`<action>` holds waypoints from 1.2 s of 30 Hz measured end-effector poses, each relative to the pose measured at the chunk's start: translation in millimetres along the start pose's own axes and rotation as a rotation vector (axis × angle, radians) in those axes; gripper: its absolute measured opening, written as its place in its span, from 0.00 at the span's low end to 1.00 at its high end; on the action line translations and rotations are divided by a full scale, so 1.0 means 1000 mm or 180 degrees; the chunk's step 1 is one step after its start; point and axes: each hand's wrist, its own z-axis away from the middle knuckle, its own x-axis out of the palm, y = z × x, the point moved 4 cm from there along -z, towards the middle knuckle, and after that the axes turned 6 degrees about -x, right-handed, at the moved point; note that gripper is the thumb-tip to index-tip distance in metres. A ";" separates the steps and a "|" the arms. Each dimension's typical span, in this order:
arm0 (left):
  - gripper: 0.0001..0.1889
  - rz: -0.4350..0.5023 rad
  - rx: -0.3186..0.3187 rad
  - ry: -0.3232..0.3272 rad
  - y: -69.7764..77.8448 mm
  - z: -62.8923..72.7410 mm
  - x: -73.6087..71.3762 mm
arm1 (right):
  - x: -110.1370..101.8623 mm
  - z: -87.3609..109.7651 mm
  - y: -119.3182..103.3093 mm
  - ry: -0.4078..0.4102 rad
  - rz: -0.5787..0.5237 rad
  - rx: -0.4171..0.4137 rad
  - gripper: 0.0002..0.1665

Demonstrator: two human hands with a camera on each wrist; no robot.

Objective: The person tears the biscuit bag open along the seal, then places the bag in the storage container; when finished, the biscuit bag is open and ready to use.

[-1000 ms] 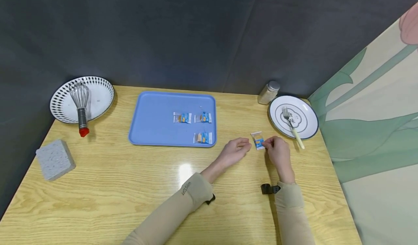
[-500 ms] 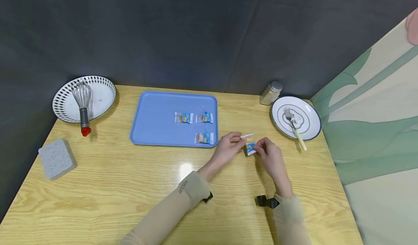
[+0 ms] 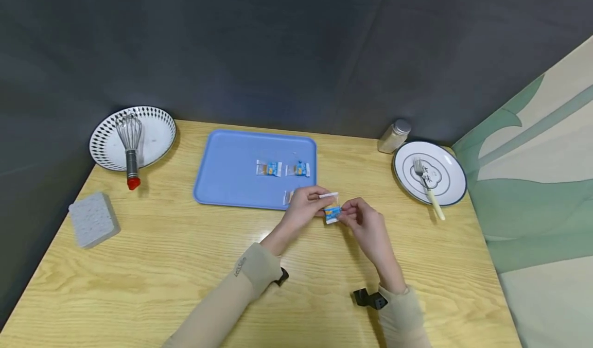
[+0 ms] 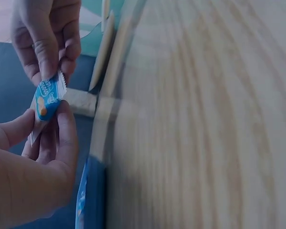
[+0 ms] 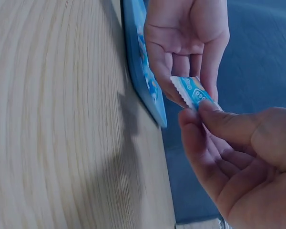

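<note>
Both hands hold one small wrapped snack (image 3: 332, 214), a blue, white and clear packet with crimped ends, in the air just off the tray's front right corner. My left hand (image 3: 298, 214) pinches one side of it between thumb and fingers, as the left wrist view shows on the packet (image 4: 46, 102). From the other side my right hand (image 3: 369, 229) grips it with thumb and index finger (image 5: 191, 129). On the blue tray (image 3: 231, 173) lie two like packets, a left one (image 3: 268, 168) and a right one (image 3: 298, 169); a third (image 3: 288, 197) is mostly hidden behind my left hand.
At left, a whisk (image 3: 131, 147) rests on a patterned plate (image 3: 157, 137), behind a grey sponge-like block (image 3: 94, 219). At right stand a shaker jar (image 3: 394, 136) and a white plate (image 3: 451, 183) bearing a fork (image 3: 428, 188). A dark curtain (image 3: 259, 54) hangs behind the table.
The right hand has carried the snack packet off the table leftward to the left hand, which has taken hold of it too. Both hands have moved left toward the tray.
</note>
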 end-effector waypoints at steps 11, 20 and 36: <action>0.12 -0.0023 0.0023 0.0112 0.004 0.005 -0.020 | 0.017 -0.004 -0.015 -0.0070 -0.0290 -0.0099 0.10; 0.12 -0.0197 0.0110 0.0056 0.013 0.011 -0.032 | 0.015 -0.018 -0.017 0.0071 -0.0854 -0.0094 0.04; 0.07 -0.1188 0.0490 -0.0276 0.034 -0.003 -0.038 | 0.037 -0.029 -0.008 0.0508 -0.1496 0.0303 0.05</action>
